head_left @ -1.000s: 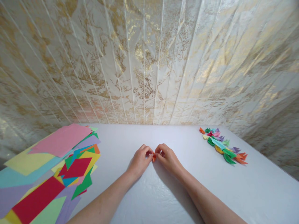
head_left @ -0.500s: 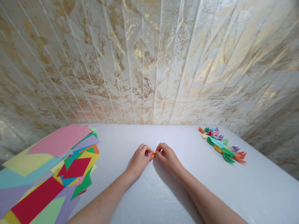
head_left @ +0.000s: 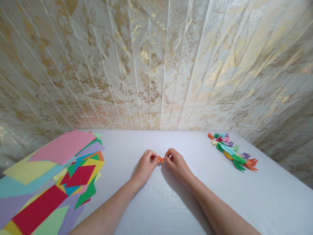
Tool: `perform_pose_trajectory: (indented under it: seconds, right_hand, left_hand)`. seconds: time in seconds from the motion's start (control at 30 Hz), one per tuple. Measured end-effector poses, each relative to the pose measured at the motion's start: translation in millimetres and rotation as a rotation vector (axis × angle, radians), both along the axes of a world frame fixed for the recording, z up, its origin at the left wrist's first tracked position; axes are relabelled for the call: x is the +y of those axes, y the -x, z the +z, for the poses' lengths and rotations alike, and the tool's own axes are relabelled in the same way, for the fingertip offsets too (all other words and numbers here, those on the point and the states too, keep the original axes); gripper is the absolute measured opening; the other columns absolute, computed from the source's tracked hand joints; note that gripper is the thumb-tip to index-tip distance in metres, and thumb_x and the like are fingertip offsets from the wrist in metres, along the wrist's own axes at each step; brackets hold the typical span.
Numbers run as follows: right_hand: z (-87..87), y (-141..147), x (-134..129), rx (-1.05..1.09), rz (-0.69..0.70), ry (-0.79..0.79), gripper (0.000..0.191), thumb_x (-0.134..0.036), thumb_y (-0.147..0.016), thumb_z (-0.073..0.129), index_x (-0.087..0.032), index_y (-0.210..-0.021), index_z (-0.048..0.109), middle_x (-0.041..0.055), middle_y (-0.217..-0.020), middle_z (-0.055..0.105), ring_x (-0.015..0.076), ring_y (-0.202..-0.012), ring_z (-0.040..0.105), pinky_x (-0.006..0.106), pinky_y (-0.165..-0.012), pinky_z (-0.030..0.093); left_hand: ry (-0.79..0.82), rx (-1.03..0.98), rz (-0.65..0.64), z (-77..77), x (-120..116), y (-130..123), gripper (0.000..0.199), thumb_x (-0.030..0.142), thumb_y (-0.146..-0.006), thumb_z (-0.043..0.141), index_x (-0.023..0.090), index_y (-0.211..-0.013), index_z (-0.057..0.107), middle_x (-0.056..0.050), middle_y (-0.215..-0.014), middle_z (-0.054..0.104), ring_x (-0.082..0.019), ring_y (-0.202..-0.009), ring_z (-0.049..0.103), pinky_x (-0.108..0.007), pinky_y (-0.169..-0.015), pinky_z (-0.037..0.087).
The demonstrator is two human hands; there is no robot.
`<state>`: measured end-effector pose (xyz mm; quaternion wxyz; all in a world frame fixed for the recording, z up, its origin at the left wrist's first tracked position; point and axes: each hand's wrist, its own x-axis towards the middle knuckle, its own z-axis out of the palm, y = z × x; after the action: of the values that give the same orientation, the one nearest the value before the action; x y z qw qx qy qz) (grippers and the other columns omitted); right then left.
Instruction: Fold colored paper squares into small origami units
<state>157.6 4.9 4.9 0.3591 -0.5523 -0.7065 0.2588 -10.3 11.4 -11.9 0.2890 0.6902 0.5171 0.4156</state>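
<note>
A small folded piece of orange paper (head_left: 160,159) is pinched between my two hands at the middle of the white table (head_left: 156,202). My left hand (head_left: 146,164) grips its left end between thumb and fingertips. On the other side, my right hand (head_left: 176,162) holds the right end in the same kind of pinch. Pointed folds show in the gap between the fingers; the ends of the paper are hidden by the fingertips.
Coloured paper sheets lie overlapped on the left, with a pink sheet (head_left: 66,147) at the back and a red sheet (head_left: 40,209) nearer. Several small folded paper figures (head_left: 230,150) form a cluster at the right. A gold-patterned curtain (head_left: 151,65) hangs behind the table.
My hands have drawn slightly apart, and more of the orange folded paper shows between the fingertips. The sheets and the folded figures have stayed where they were.
</note>
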Motion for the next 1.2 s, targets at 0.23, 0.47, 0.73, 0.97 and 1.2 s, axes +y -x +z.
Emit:
perform_pose_trajectory:
  seconds: [0.23,0.47,0.73,0.97,1.2]
  right_hand:
    - [1.2,0,-1,0.023,0.025,0.024,0.012,-0.016,-0.080,0.046,-0.021,-0.087,0.055,0.0008,-0.087,0.064,0.0106,-0.061,0.051,0.023,-0.062,0.040]
    - [-1.2,-1,0,-0.001,0.013,0.021,0.016,-0.013,-0.078,0.046,-0.021,-0.088,0.056,0.0009,-0.088,0.064,0.0109,-0.062,0.051,0.023,-0.063,0.040]
    - [-1.8,-1,1,-0.004,0.039,0.032,0.009,-0.018,-0.080,0.050,-0.021,-0.084,0.057,-0.0005,-0.085,0.062,0.0107,-0.061,0.051,0.024,-0.061,0.039]
    - [-2.1,1,-1,-0.089,0.066,0.014,0.007,-0.017,-0.081,0.053,-0.020,-0.078,0.059,-0.0005,-0.084,0.059,0.0109,-0.065,0.050,0.024,-0.065,0.039]
    - [2.9,1,-1,-0.104,0.095,0.035,0.011,-0.021,-0.083,0.054,-0.019,-0.075,0.062,-0.0001,-0.080,0.059,0.0118,-0.067,0.051,0.024,-0.066,0.038]
  left_hand:
    - [-0.007,0.018,-0.051,2.9,-3,0,0.010,0.010,-0.079,0.053,0.019,-0.076,0.056,0.000,-0.084,0.057,-0.014,-0.081,0.057,-0.027,-0.078,0.047]
    - [-0.033,0.091,-0.012,1.0,-2,2,0.023,0.002,-0.075,0.048,0.020,-0.086,0.057,-0.002,-0.094,0.057,-0.015,-0.090,0.058,-0.029,-0.083,0.049]
    - [-0.018,0.385,0.058,-1.1,-7,-1,0.015,0.015,-0.076,0.060,0.018,-0.091,0.059,-0.009,-0.116,0.055,-0.024,-0.114,0.054,-0.040,-0.099,0.042]
    - [-0.009,0.380,0.037,2.9,-10,0,0.009,0.021,-0.081,0.062,0.022,-0.089,0.063,-0.006,-0.118,0.057,-0.023,-0.119,0.052,-0.041,-0.102,0.039]
    - [-0.007,0.351,0.022,4.1,-11,0,0.008,0.017,-0.082,0.060,0.024,-0.084,0.064,-0.003,-0.115,0.058,-0.022,-0.117,0.053,-0.042,-0.103,0.038]
